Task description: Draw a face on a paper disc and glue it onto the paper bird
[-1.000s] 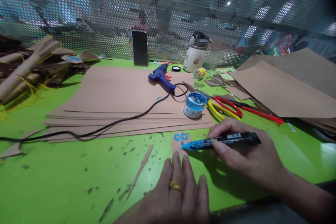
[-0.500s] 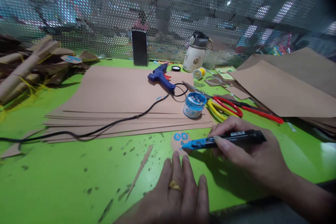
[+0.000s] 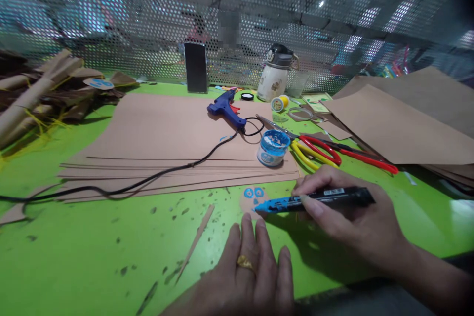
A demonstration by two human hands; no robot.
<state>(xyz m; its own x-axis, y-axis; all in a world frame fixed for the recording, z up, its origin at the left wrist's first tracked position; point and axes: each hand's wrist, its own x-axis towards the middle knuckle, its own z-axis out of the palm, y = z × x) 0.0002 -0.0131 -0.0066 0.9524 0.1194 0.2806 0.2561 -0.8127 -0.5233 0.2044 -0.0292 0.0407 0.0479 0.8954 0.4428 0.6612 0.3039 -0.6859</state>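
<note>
A black marker (image 3: 333, 197) with a blue-smeared front end is gripped in my right hand (image 3: 355, 217). Its tip touches a small round piece of brown paper (image 3: 246, 203), on which two blue rings and a small blue mark are drawn like a face. My left hand (image 3: 255, 266), a gold ring on one finger, lies with fingers stretched out, its fingertips on the near edge of that paper. Beyond the marker stands an open jar of blue paint (image 3: 273, 148), at the corner of a stack of brown paper sheets (image 3: 159, 123).
A blue glue gun (image 3: 225, 110) rests on the stack, its black cord (image 3: 148, 181) running left. Red-handled scissors (image 3: 320, 148) and yellow-handled pliers or scissors (image 3: 305, 155) lie right of the jar. A phone (image 3: 196, 68) and a bottle (image 3: 272, 81) stand behind. A paper strip (image 3: 196, 242) lies left.
The marker tip has shifted slightly left across the lower part of the paper face. My left hand stays pressed in about the same place; the view has moved a little.
</note>
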